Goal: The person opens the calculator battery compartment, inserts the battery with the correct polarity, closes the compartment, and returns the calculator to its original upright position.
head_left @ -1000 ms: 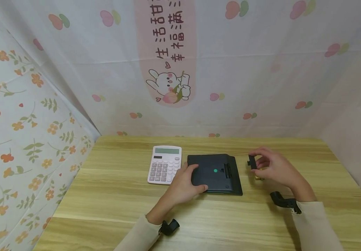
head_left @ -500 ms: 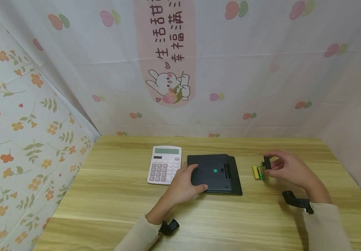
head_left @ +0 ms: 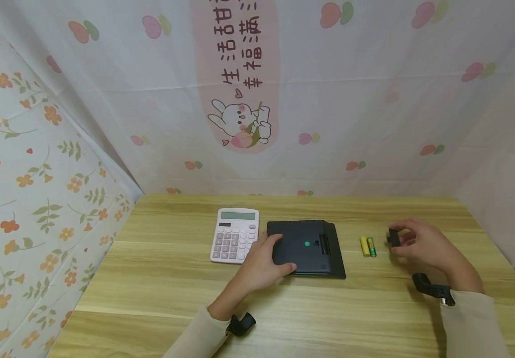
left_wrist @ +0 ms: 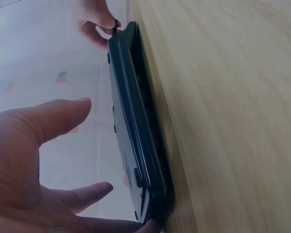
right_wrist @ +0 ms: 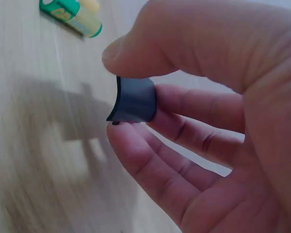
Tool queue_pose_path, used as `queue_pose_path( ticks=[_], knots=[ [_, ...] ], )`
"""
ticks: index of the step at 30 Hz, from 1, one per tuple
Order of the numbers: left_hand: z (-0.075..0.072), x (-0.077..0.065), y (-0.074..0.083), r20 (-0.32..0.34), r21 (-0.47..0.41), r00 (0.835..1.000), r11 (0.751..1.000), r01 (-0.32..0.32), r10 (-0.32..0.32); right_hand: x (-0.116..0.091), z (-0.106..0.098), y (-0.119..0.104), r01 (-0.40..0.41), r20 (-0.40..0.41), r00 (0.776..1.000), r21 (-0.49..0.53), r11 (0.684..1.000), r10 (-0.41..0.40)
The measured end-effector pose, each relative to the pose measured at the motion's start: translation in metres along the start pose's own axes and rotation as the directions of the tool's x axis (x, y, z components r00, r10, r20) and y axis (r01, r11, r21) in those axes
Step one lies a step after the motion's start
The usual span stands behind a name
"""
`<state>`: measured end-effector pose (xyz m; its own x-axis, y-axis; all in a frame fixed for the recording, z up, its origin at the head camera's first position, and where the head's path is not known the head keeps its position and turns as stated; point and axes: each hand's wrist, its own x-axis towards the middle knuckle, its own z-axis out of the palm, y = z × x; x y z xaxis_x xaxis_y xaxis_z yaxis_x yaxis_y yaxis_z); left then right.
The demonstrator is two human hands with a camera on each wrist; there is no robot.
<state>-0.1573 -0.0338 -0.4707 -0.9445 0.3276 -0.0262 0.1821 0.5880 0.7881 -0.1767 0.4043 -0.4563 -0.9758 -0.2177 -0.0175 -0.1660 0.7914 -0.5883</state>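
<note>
A flat black device (head_left: pixel 299 248), shaped like a desk calculator, lies with its underside up; its front is hidden. My left hand (head_left: pixel 263 261) rests at its left end with fingers spread. In the left wrist view, the thumb and one finger stand apart while lower fingertips touch the device's edge. Further right, my right hand (head_left: pixel 425 243) pinches a small black battery cover (right_wrist: pixel 135 99) between thumb and fingertips, just over the table. Between device and right hand lie two batteries side by side, a yellow battery (head_left: pixel 364 246) and a green-and-yellow battery (head_left: pixel 371 246).
A pale pink calculator (head_left: pixel 235 236) lies face up left of the black device, partly behind my left hand. The wooden table (head_left: pixel 158 283) ends at a patterned cloth (head_left: pixel 351 99) at the back. An open slot (head_left: pixel 324 243) shows in the device's underside.
My right hand has moved right with the battery cover, away from the device and past the batteries, which it had covered before. My left hand and the device have stayed put.
</note>
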Motion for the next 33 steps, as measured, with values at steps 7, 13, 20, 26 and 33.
queue_pose_path(
  ticks=[7,13,20,26,33],
  knots=[
    [0.004,0.004,-0.005,0.011,-0.006,0.999,0.999,0.035,-0.035,-0.001,0.001,0.004,-0.010,0.008,1.000,-0.058,0.998,0.011],
    [0.008,0.007,-0.013,0.003,0.000,1.000,1.000,0.019,-0.019,0.000,0.002,0.007,-0.001,0.013,1.000,-0.101,0.995,0.002],
    [0.012,0.011,-0.022,-0.005,-0.009,1.000,1.000,0.017,-0.017,0.000,0.002,0.006,0.001,0.015,1.000,-0.106,0.994,0.000],
    [0.011,0.011,-0.020,-0.001,-0.005,1.000,1.000,0.026,-0.026,0.000,0.003,0.008,-0.004,0.022,1.000,-0.110,0.994,0.006],
    [0.005,0.005,-0.010,-0.005,0.004,1.000,1.000,-0.009,0.010,0.000,0.003,0.010,0.002,0.026,1.000,-0.113,0.994,0.001]
  ],
)
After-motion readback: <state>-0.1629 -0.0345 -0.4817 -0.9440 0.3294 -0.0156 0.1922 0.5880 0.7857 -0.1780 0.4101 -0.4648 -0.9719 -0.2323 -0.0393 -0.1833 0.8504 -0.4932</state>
